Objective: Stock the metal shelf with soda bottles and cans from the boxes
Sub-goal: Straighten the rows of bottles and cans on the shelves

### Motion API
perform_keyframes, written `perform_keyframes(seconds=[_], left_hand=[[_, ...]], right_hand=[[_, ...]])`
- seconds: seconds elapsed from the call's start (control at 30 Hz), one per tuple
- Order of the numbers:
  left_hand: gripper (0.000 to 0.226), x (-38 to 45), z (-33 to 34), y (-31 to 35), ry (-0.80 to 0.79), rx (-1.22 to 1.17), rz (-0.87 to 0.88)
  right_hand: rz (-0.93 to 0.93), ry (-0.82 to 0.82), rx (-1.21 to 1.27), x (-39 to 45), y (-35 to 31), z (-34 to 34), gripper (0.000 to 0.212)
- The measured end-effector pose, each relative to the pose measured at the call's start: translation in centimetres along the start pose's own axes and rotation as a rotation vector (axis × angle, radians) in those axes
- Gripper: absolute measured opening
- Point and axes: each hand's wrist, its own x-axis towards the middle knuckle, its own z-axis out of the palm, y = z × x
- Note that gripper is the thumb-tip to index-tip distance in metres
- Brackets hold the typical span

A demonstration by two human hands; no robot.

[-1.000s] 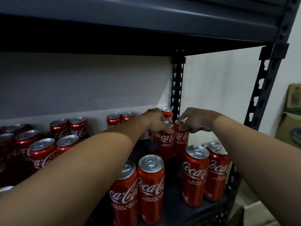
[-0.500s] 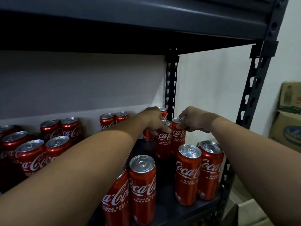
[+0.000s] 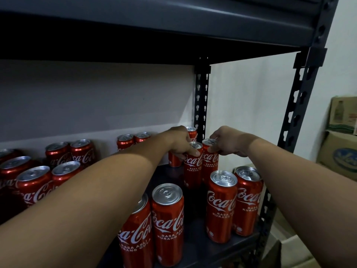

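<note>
Our left hand [image 3: 178,141] curled its fingers over the rim of one tall red can [image 3: 192,164], thumb against the side, and our right hand [image 3: 227,143] pinched the silver top of the can beside it [image 3: 209,161]. Both cans were slim smooth cylinders of glossy red metal with white script, upright, long axes vertical, labels facing us, and they touched each other on the dark shelf board [image 3: 195,238] toward its back right corner. Behind them another can [image 3: 191,131] stood against the rear post [image 3: 201,101], a matte dark upright punched with keyhole slots. Nearer us two pairs of the same tall cans stood upright, one pair at centre [image 3: 168,223] and one at the right edge [image 3: 222,206]. Our left forearm crossed in front of shorter cans [image 3: 33,182] grouped on the left and partly hid them. Beyond the front post, cardboard boxes [image 3: 340,147] were stacked against the pale wall.
</note>
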Motion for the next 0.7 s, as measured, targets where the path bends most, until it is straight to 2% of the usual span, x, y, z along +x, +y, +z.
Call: perform_keyframes(seconds=[0.4,0.47,0.57,0.63,0.7], left_hand=[[0.046,-0.1,0.0,-0.2,-0.010,-0.002,0.019],[0.050,-0.3,0.0,-0.3,-0.001,0.015,0.035],[0.068,-1.0,-0.3,-1.1,0.042,0.040,0.048],[0.068,-1.9,-1.3,-2.2,0.068,0.023,0.055],[0.056,-3.6,-2.9,-3.2,0.087,0.001,0.061]], right_hand=[[0.004,0.016,0.008,0.4,0.4,0.2,0.031],[0.019,0.018,0.007,0.3,0.3,0.2,0.046],[0.042,0.005,0.010,-0.7,-0.5,0.0,0.080],[0.015,0.020,-0.026,-1.5,-1.3,-0.2,0.083],[-0.035,0.053,-0.059,-2.4,-2.5,-0.3,0.080]])
